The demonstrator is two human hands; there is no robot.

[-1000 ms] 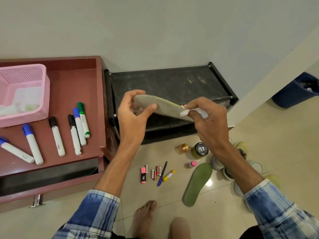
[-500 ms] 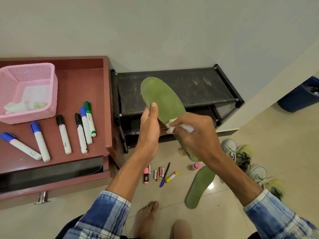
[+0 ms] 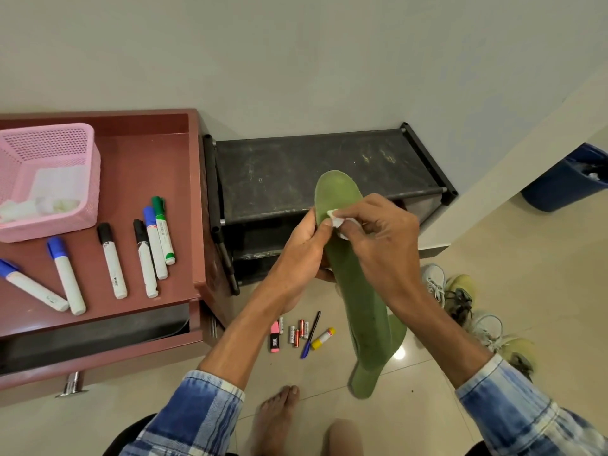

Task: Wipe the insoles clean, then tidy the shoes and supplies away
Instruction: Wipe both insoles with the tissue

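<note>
My left hand (image 3: 301, 250) grips the left edge of a green insole (image 3: 339, 195) held upright in front of the black shoe rack (image 3: 296, 166), its green top face toward me. My right hand (image 3: 378, 238) pinches a small white wipe (image 3: 339, 222) and presses it on the insole's upper part. A second green insole (image 3: 365, 383) lies on the floor tiles below, partly hidden by the held one. A pair of white and yellow-green sneakers (image 3: 460, 294) lies on the floor at the right.
A pink basket (image 3: 85, 179) with white wipes and several markers (image 3: 112, 261) sit on the red-brown cabinet (image 3: 158, 159), whose drawer (image 3: 98, 337) is open. Batteries, a pink highlighter, a pen (image 3: 311, 334) and a glue stick lie on the floor. A blue bin (image 3: 559, 185) stands far right. My bare feet (image 3: 276, 419) are below.
The insole went from lying flat with its pale underside up to standing upright with the green face toward me. My right hand and the wipe have slid up toward its toe end.
</note>
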